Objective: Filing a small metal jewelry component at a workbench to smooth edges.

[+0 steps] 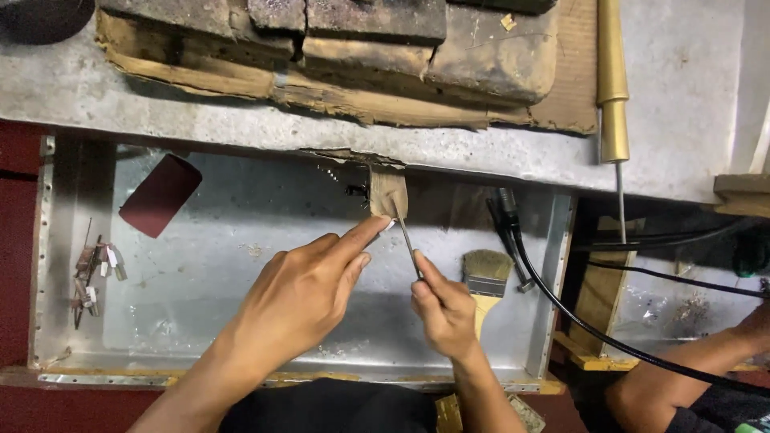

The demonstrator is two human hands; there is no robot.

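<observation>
My left hand [309, 293] reaches forward over a metal drawer tray [200, 265], its index fingertip pressing on something small against a worn wooden bench peg [387, 191] that sticks out from the bench edge; the small thing is too tiny to make out. My right hand [443, 311] pinches a thin metal file [405, 239], whose tip rests against the peg right beside that fingertip. A wood-handled flat paintbrush [486, 277] lies in the tray just right of my right hand.
A dark red sandpaper piece [160, 195] and several small metal bits [95, 269] lie at the tray's left. Charred blocks on cardboard [353, 48] sit on the bench top, a brass torch tool [613, 88] at right. Black cables [561, 305] run across. Another person's arm [706, 369] is lower right.
</observation>
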